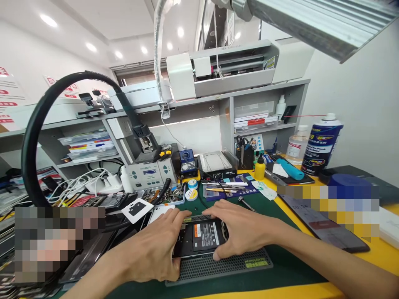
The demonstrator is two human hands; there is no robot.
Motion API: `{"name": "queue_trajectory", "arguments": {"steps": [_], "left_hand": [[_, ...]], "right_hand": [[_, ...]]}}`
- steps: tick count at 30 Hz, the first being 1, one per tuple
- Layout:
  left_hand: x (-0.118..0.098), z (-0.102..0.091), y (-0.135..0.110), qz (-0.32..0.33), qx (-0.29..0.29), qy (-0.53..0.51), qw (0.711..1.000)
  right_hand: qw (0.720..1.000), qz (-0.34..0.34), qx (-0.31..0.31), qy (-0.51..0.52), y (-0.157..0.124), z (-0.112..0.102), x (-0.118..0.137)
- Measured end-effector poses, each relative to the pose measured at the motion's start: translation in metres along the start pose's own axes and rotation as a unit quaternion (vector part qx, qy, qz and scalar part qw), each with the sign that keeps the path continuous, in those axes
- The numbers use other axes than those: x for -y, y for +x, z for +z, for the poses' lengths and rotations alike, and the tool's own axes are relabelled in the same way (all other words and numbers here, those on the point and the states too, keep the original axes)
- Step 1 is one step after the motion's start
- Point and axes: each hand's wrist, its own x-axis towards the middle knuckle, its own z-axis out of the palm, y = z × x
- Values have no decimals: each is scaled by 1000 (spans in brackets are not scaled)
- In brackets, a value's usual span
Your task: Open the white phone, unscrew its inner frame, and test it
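A wide bench (289,265) with a green cover and yellow edge fills the view. Behind it stands a grey shelf (218,109) carrying a white machine (224,66). A grey mat (218,266) lies on the bench near the front edge. A blue spray can (322,143) stands far right. The left grip (158,245), a bare hand, curls closed around the left edge of an opened phone (201,236). The right grip (240,230) clasps its right edge, fingers across the top. The phone lies flat on the mat, its black battery facing up.
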Motion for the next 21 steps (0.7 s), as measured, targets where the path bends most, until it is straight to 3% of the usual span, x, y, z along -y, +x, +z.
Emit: {"name": "queue_trajectory", "arguments": {"steps": [5, 8, 10, 12, 14, 16, 18, 21], "left_hand": [[-15, -20, 2, 14, -23, 51, 998], [-17, -36, 5, 48, -63, 53, 995], [-12, -43, 8, 51, -105, 11, 993], [-6, -42, 14, 22, -156, -100, 982], [-4, -32, 22, -8, -188, -284, 940], [-10, -16, 33, -31, -164, -443, 881], [-21, 2, 44, -43, -160, -548, 820], [-38, 16, 58, -98, -159, -639, 746]], "right_hand": [[999, -16, -26, -23, 4, 13, 0], [996, -28, -81, 16, 8, 23, 0], [989, -2, -125, 79, 11, 28, 1], [971, 44, -160, 169, 14, 31, 2], [941, 81, -189, 270, 18, 33, 4], [904, 92, -210, 361, 22, 35, 7], [879, 95, -206, 420, 25, 37, 13], [866, 92, -191, 452, 26, 41, 25]]}}
